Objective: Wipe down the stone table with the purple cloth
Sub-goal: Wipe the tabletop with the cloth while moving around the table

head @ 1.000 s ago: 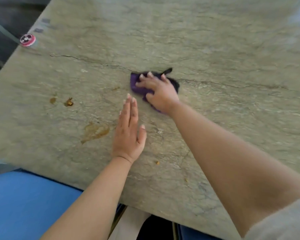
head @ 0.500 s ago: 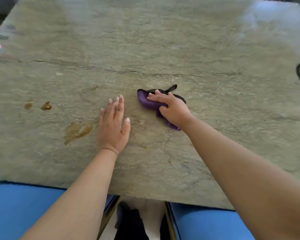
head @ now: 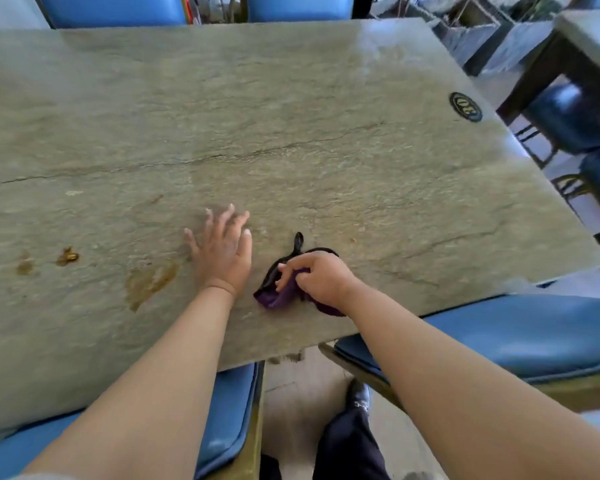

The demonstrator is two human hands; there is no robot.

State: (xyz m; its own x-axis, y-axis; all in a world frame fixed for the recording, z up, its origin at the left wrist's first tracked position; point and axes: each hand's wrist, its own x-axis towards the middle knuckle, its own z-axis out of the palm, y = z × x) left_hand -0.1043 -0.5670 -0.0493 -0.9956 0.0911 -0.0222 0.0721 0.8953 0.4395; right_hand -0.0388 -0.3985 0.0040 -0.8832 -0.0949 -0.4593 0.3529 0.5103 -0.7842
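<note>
The greenish stone table fills most of the view. A bunched purple cloth with a dark edge lies near the table's front edge. My right hand grips the cloth with curled fingers and covers much of it. Just left of it, my left hand rests flat on the stone with the fingers spread. A brown smear sits left of my left hand, and two smaller brown spots lie further left.
A dark round badge sits on the table near its right edge. Blue padded chairs stand at the front, at the far side and on the right. A second table stands at the upper right.
My right hand has dragged the cloth toward the front edge and its fingers now curl round it. My left hand stays flat on the stone. The view has lifted and shows more of the room.
</note>
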